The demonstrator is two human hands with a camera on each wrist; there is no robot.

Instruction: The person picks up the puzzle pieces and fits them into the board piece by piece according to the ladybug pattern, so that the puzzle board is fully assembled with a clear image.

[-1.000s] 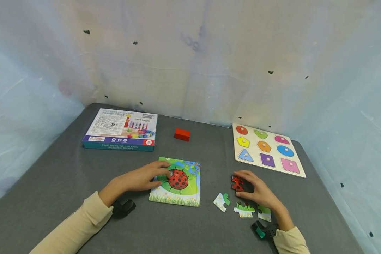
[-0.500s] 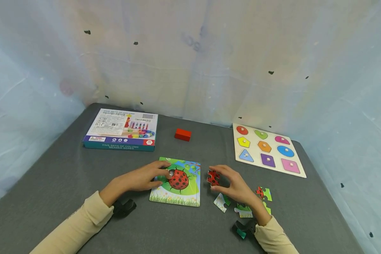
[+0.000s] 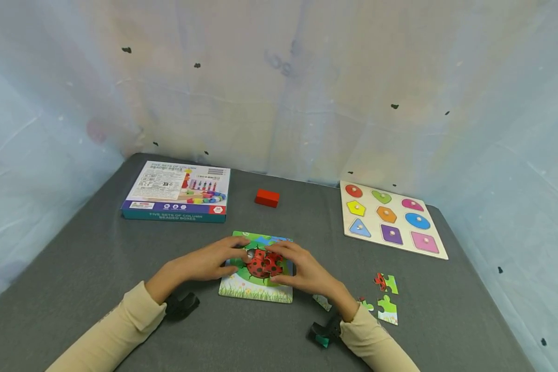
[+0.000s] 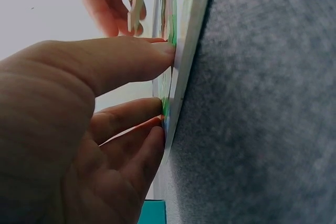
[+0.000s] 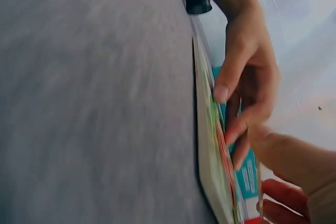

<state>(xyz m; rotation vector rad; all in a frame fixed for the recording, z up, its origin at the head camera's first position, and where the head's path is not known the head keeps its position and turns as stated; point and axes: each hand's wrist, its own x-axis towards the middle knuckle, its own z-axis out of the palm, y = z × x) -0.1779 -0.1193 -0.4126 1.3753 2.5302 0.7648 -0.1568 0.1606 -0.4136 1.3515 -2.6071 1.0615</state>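
Pinching a ladybug piece point(image 3: 273, 263), right hand point(image 3: 304, 267) overhangs the board's point(image 3: 260, 293) right edge; left hand point(image 3: 209, 259), relaxed, touches just inside the left

Pale sheeting point(image 3: 242, 103), dark-flecked, behind and beside grey table point(image 3: 446, 320); bluish at sides, warmer toward middle.

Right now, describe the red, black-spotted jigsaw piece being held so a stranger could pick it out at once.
On the dark grey table, find the square, mostly green ladybird board under the left hand. Over its right half, the right hand pinches the red, black-spotted jigsaw piece. Unlike the loose printed jigsaw pieces lying to the right, it is held up off the board.
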